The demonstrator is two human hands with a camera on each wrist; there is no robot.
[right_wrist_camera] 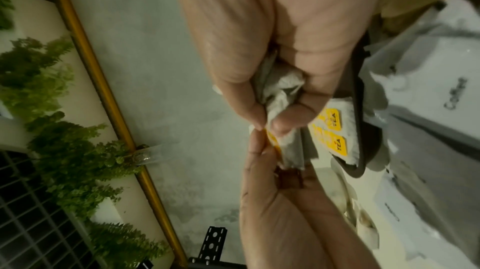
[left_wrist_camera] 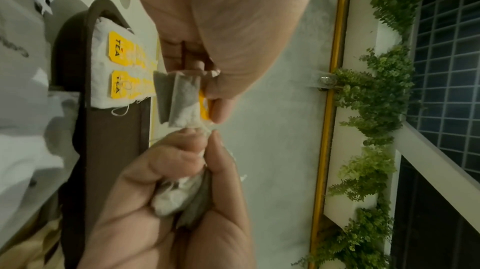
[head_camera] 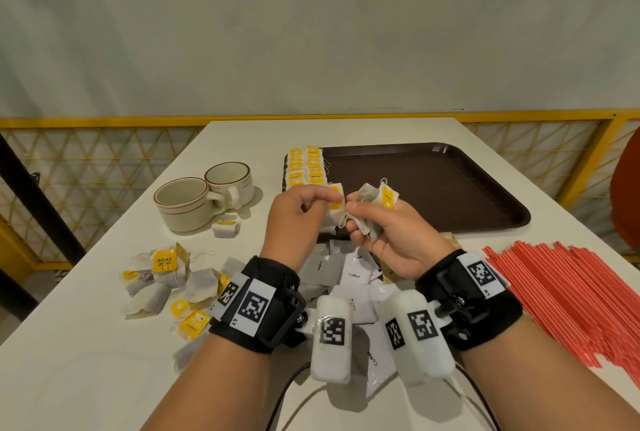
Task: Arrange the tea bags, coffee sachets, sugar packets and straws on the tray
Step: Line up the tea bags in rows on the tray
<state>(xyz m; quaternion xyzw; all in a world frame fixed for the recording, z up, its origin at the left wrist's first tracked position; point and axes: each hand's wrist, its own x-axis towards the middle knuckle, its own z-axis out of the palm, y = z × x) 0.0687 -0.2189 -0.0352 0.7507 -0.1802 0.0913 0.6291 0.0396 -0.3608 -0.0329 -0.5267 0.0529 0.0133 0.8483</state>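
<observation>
1. The tray [head_camera: 450, 188] lies on the table [head_camera: 86, 361], far right of centre.
2. Rows of tea bags [head_camera: 306, 166] fill the tray's left end.
3. Two cups [head_camera: 204, 198] stand left of the tray.
4. Loose tea bags [head_camera: 162, 281] lie before the cups.
5. Coffee sachets [head_camera: 353, 275] lie before the tray, apparently overlapping.
6. Straws [head_camera: 571, 292] lie right of the sachets.

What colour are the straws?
Red; the straws show best in the head view.
</observation>
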